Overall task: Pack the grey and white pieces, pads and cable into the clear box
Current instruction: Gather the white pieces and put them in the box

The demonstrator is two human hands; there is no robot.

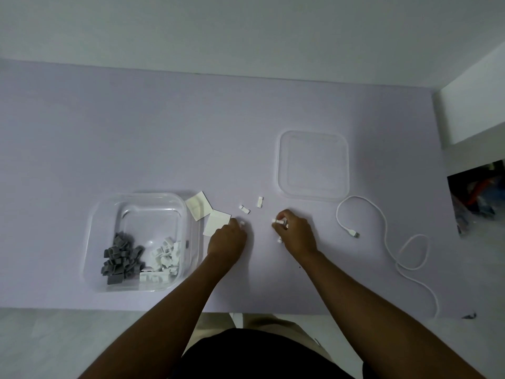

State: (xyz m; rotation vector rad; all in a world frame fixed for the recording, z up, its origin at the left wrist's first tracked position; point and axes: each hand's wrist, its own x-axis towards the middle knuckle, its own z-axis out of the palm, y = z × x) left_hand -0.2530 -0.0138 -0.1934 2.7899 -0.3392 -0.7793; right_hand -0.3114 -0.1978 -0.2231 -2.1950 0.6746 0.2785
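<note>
The clear box (109,214) stands at the left of the table, holding a heap of grey pieces (120,258) and a heap of white pieces (164,259). Two white pads (217,221) lie just right of the box. Two loose white pieces (244,209) lie on the table between the pads and the lid. My left hand (228,239) is curled on a small white piece beside the pads. My right hand (296,232) pinches white pieces at its fingertips. The white cable (382,222) lies loose at the right.
The clear lid (314,165) lies flat behind my right hand. A dark printed sheet (478,192) sits at the table's right edge, next to a white block (475,110). The table's front edge runs just in front of my body.
</note>
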